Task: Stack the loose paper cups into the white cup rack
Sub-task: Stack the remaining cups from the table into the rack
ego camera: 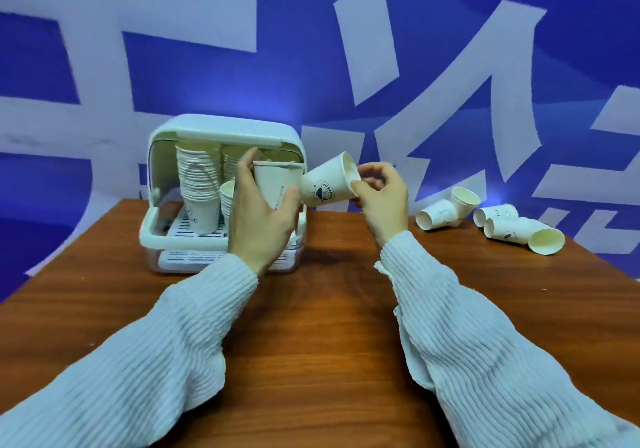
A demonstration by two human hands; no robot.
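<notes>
We see a white paper cup with a blue round logo [323,184] tipped on its side, pinched at the rim by the right hand [381,198]. At its nine o'clock, the left hand [265,215] grips an upright white paper cup [273,181] before the white plastic cup rack [225,136]. Loose white paper cups [485,219] lie at three o'clock on the brown wooden table [329,309].

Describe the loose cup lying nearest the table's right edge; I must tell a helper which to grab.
Find the wooden table, then the cluster of loose cups at its far right. The rightmost cup lies on its side, its cream mouth facing the camera.
</notes>
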